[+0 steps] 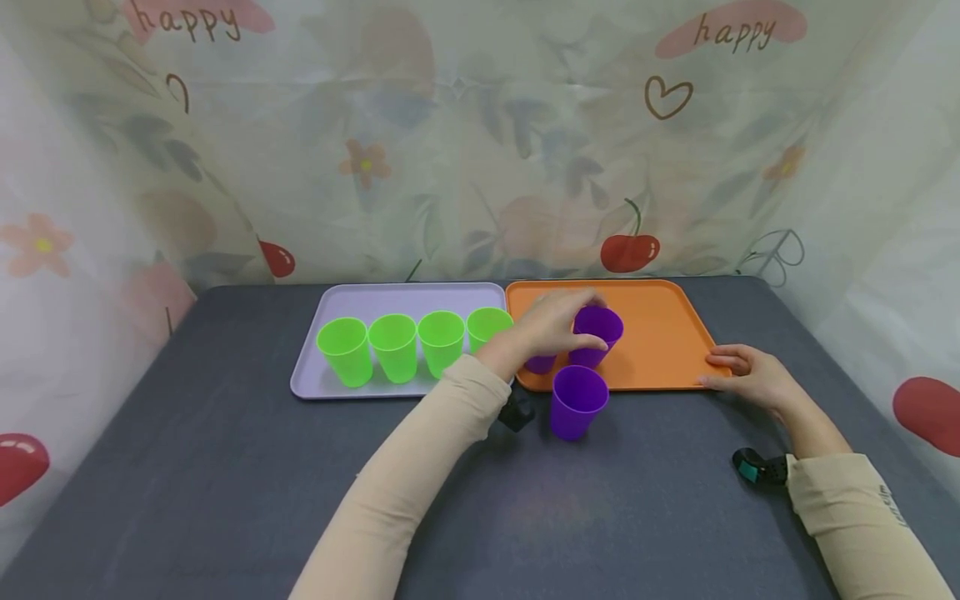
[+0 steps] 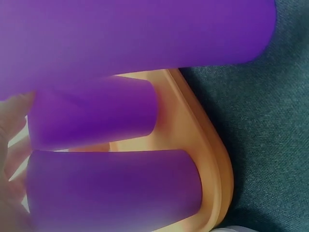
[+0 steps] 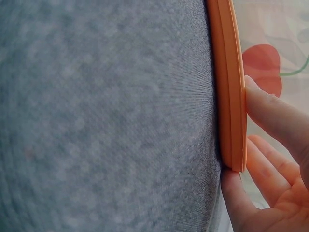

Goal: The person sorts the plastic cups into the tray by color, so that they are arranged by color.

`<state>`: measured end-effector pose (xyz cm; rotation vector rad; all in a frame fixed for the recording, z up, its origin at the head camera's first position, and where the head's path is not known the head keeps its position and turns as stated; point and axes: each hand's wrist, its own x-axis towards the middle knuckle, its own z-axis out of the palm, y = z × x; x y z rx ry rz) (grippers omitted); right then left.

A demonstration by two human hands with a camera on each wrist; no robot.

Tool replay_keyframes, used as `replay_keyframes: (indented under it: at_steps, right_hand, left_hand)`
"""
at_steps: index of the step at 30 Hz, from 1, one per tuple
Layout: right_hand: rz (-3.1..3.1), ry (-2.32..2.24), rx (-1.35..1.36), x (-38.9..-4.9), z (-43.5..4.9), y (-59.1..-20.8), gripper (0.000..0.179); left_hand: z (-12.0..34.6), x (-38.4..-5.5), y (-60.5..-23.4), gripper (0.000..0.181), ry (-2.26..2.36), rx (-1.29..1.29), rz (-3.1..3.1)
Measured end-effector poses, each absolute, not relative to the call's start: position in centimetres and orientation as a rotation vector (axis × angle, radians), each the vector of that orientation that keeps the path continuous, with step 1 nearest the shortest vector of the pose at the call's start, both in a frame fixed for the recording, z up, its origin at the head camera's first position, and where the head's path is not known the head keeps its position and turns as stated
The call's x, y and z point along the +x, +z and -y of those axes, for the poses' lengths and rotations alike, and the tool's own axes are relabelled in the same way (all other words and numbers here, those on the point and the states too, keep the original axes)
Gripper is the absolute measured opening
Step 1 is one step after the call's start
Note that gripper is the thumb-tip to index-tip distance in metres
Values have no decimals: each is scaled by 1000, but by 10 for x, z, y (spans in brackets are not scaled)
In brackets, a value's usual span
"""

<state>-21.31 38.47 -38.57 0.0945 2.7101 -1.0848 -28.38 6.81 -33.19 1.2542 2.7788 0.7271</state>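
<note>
My left hand [image 1: 551, 323] reaches over the orange tray [image 1: 652, 333] and grips a purple cup [image 1: 588, 354] near its rim, thumb on the near side and fingers behind. In the left wrist view, that cup [image 2: 96, 116] stands between two other purple cups. One of these, a purple cup [image 1: 540, 364], sits at the tray's left front corner, partly hidden under the hand. Just in front of the tray, another purple cup [image 1: 577, 404] stands on the dark cloth. My right hand [image 1: 757, 379] holds the tray's right front corner, thumb and fingers at its rim [image 3: 231, 96].
To the left, a lilac tray [image 1: 307, 371] adjoins the orange one and bears a row of several green cups [image 1: 393, 350]. A dark cloth [image 1: 225, 483] covers the table. Behind it hangs a patterned curtain [image 1: 450, 183].
</note>
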Motion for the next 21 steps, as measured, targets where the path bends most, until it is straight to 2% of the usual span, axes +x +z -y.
replay_keyframes:
  at_steps: [21]
  right_hand:
    - [-2716, -1097, 71, -212, -385, -386, 81]
  left_hand:
    - [-67, -285, -335, 58, 645, 1140, -2777]
